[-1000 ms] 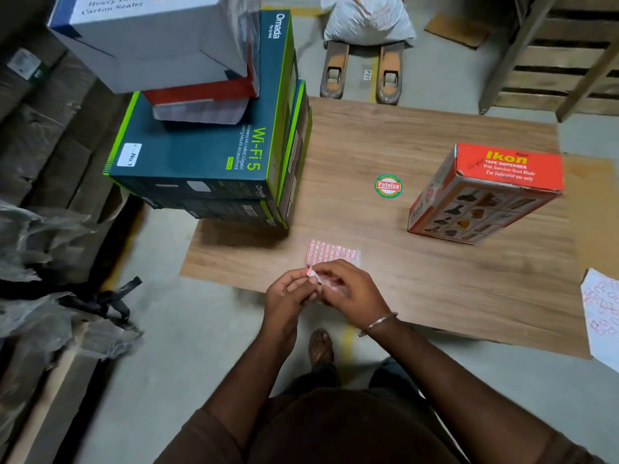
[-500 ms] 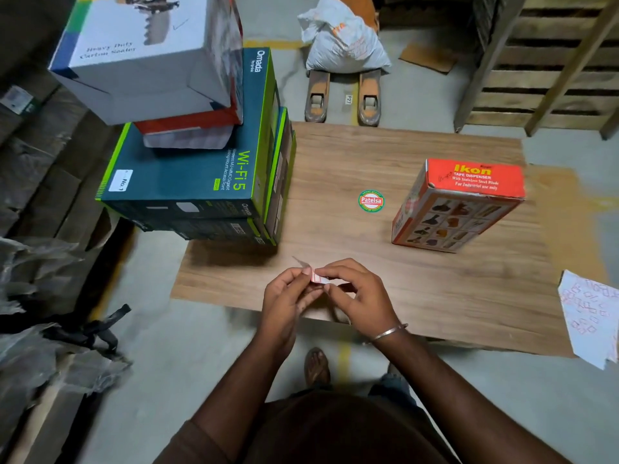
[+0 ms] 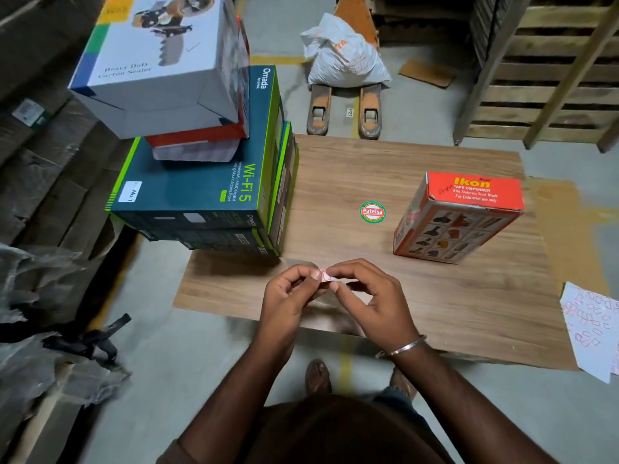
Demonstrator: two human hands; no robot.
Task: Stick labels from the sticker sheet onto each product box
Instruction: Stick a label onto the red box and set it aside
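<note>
Left hand (image 3: 288, 296) and right hand (image 3: 368, 296) meet above near edge of surface (image 3: 435, 296) — each grip pinches small red-and-white label (image 3: 325, 275) between fingertips. Ikon box (image 3: 459, 217) at 2 o'clock from label; Omada box stack (image 3: 201, 195) at 10 o'clock — both well apart.

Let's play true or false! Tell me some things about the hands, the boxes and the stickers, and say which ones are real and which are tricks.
1. Both hands pinch a small red and white label. True: the left hand and right hand meet on it.
2. The orange Ikon box sits on top of the stack. False: it stands alone on the wooden board.
3. A round Patelsa sticker lies on the board. True.
4. The white carton sealer box is at the bottom of the stack. False: it is on top, above the teal Wi-Fi box.
</note>
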